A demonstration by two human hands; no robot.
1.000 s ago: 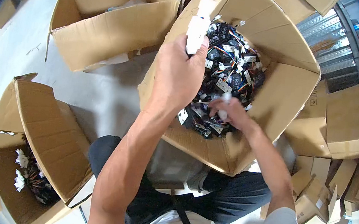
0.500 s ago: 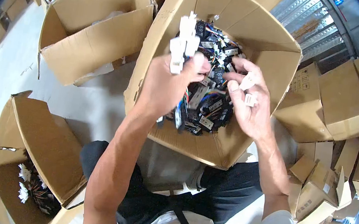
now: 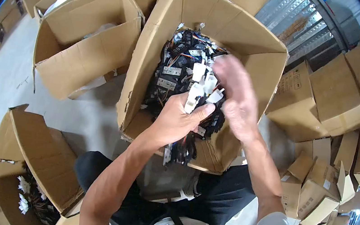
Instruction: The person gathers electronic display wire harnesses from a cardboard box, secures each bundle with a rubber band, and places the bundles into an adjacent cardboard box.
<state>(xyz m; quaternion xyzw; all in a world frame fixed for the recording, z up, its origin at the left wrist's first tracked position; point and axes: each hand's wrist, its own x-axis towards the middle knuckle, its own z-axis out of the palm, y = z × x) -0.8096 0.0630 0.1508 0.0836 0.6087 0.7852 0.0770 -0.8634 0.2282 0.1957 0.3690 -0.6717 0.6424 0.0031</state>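
Note:
My left hand is closed around a bundle of wire harnesses. Their white plug connectors stick up above the fist, and dark cable ends hang below it over the box's near edge. Just right of the connectors, my right hand is blurred by motion; its fingers look stretched out and nothing shows in them. Beneath both hands, a large cardboard box holds a heap of black display modules with coloured wires and small white plugs.
At the upper left stands another open cardboard box. A carton at the lower left contains more wired parts with white connectors. Stacked cartons line the right side, and a metal grating is behind.
My left hand has come down and right with the bundle, toward the near edge of the box. The white connectors earlier at my right hand now appear with the left-hand bundle.

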